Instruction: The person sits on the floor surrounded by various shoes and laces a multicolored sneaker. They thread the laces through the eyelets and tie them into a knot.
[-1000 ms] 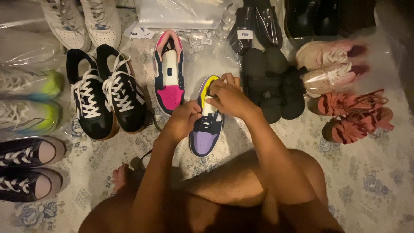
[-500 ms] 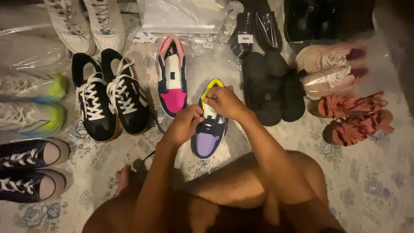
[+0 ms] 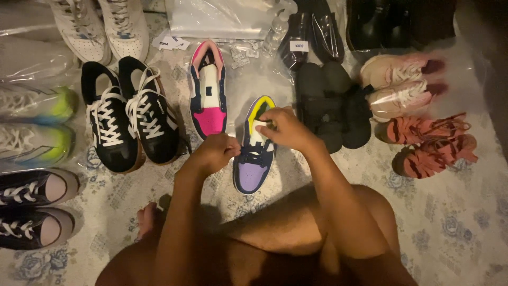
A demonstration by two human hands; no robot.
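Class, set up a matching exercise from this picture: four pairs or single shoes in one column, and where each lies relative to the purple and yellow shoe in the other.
Things:
1. pink and navy shoe
2. black sneakers with white laces
3. black sandals
4. purple and yellow shoe

Places:
A. directly right of the shoe being handled
B. under the left hand and right hand
C. far left of it, beyond the pink shoe
D. directly left of it

Pairs: 1-D, 2-C, 3-A, 4-B
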